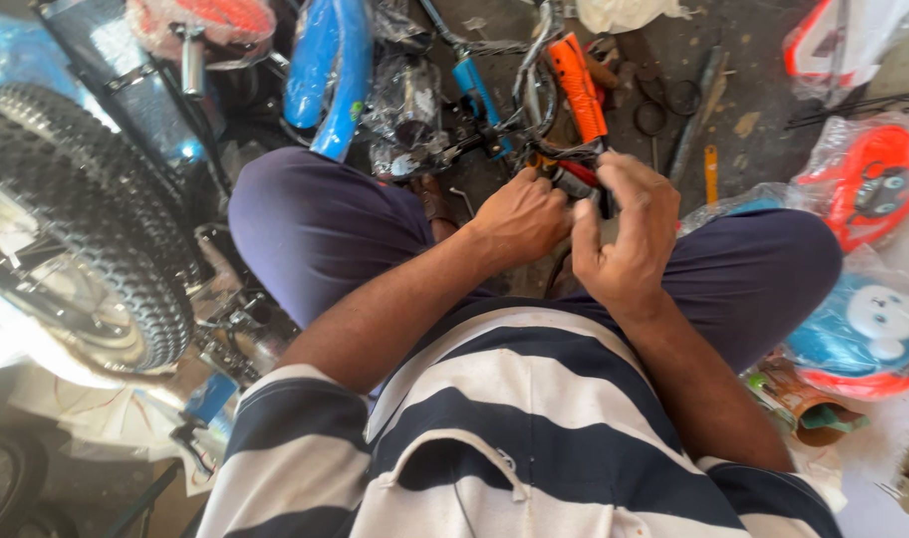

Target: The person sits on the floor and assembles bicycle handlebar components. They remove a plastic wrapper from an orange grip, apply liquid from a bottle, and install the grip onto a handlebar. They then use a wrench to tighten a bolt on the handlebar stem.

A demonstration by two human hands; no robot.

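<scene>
I look down at my lap, with my knees spread and a striped shirt below. My left hand [519, 214] and my right hand [624, 224] meet between my knees on a small red and black bicycle part [574, 179]. Both hands have fingers closed on it. It sits at the lower end of an orange handlebar grip [579, 85] on a chrome handlebar [534, 50]. What the fingertips pinch is hidden by the hands.
A knobby bicycle tyre [86, 219] stands at the left. Blue mudguards [330, 70] wrapped in plastic lie ahead. Orange and blue plastic-wrapped toy parts [868, 184] lie at the right. Loose rings and an orange tool [711, 169] rest on the dirty floor.
</scene>
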